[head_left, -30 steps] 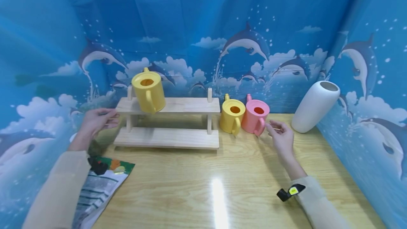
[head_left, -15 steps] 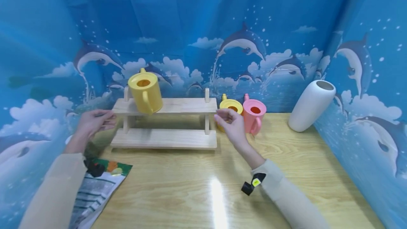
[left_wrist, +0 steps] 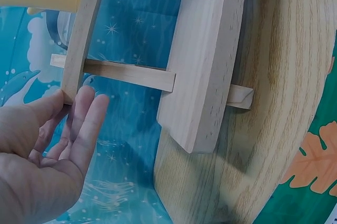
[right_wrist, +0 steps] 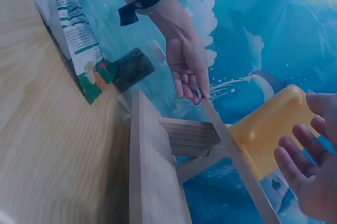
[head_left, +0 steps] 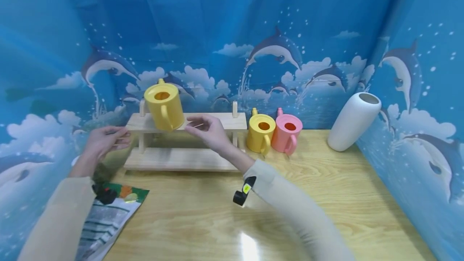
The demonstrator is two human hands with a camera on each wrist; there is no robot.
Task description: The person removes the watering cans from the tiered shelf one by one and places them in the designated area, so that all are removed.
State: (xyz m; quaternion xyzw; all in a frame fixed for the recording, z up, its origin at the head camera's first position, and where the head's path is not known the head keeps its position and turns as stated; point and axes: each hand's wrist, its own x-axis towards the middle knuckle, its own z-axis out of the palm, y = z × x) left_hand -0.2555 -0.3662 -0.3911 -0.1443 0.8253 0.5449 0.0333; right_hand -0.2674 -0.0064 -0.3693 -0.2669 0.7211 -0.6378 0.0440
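Note:
A two-tier wooden shelf [head_left: 185,159] stands at the back left of the table. My left hand [head_left: 105,142] pinches the left end of its upper board between thumb and fingers, as the left wrist view shows of the hand [left_wrist: 50,155]. On that board, toward the left, sits a yellow watering can [head_left: 166,108], handle to the front and spout to the back. My right hand [head_left: 210,132] is just right of this can, over the board's front edge. Seen from the right wrist, its fingers [right_wrist: 297,153] are spread and loosely bent, holding nothing.
A second yellow watering can [head_left: 257,136] and a pink one [head_left: 284,137] stand beside the shelf's right end. A white vase [head_left: 352,122] is farther right. A printed packet [head_left: 108,220] and a dark-filled jar [right_wrist: 134,69] lie front left. Blue dolphin-print cloth [head_left: 203,23] encloses the table.
My right hand has swept left from beside the pink watering can, past the second yellow one, to the can on the shelf. The left hand stays at the shelf's left end.

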